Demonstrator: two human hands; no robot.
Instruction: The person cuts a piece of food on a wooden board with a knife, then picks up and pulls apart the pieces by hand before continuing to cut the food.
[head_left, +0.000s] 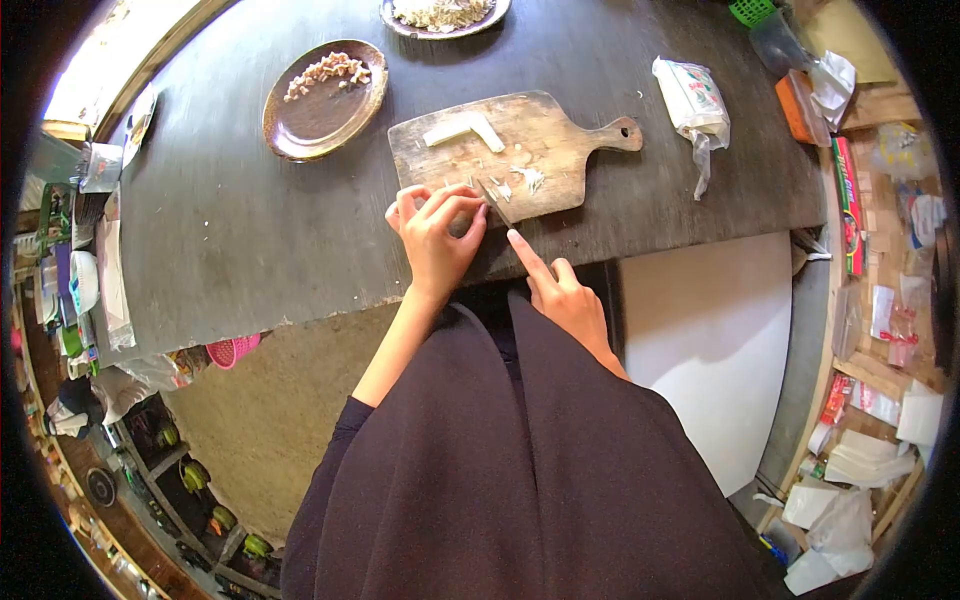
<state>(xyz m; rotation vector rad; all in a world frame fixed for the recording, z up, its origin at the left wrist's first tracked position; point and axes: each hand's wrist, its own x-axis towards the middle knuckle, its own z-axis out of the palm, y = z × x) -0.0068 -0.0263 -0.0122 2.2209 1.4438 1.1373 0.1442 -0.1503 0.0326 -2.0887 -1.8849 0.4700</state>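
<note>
A wooden cutting board [555,150] with a handle on its right lies on the dark table. My right hand [568,302] grips a knife [497,205], its index finger stretched along the blade's back. The blade points up and left over the board's near edge. Beside it, my left hand [437,240] is closed in a pinch at the board's near left corner; what the fingertips hold is hidden. Two pale, long pieces [465,130] lie at an angle on the board. Thin white slivers [528,180] are scattered near the blade.
A brown plate [325,115] with small diced pieces [328,73] stands left of the board. Farther back is another plate [445,32] heaped with pale shreds. A white plastic packet [692,100] lies to the right. An orange container [803,105] stands at the right edge.
</note>
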